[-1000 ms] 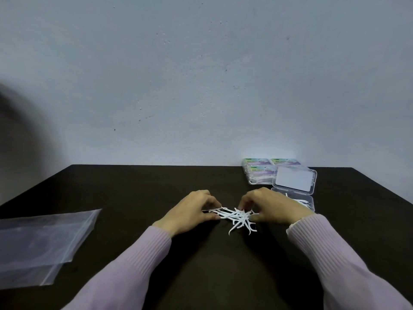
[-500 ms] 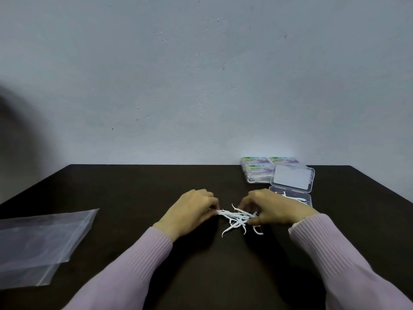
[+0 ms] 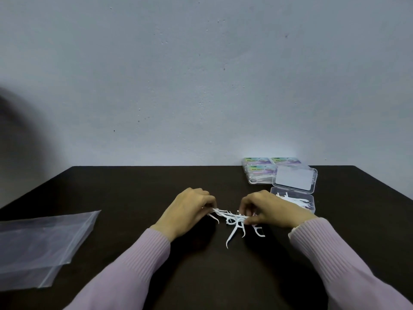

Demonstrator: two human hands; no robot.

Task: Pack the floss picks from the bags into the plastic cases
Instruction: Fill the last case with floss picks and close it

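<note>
1. An emptied plastic bag [image 3: 42,245] lies flat at the table's left
2. The left hand [image 3: 187,211] pinches picks at one end of the floss picks [image 3: 234,220] at the table's centre; the right hand [image 3: 270,209] pinches the other
3. Sorting appears underway; next, a gathered bundle would go into the open case [image 3: 310,205], just right of the hand

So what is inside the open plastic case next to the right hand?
A few white floss picks lie in the open plastic case. The right hand covers its near-left corner, so nothing can be seen there.
</note>
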